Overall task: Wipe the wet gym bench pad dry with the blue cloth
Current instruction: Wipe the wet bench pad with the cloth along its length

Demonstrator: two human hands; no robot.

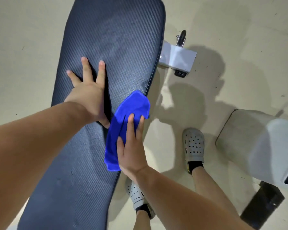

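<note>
The left hand [88, 95] is laid flat, fingers spread, on the long dark-blue ribbed vinyl bench pad [106, 47], gripping nothing. Just to its right, the folded bright-blue microfibre cloth [123, 120] is pressed against the pad's right edge by the open-palmed right hand [131, 150], fingers extended over it. Grey perforated clogs [194, 143] are seen on the pale floor [23, 30].

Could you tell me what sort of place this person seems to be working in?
Probably a gym or home workout room: a long dark ribbed bench pad on a white metal frame foot with a small black transport wheel, over a bare beige floor.
</note>
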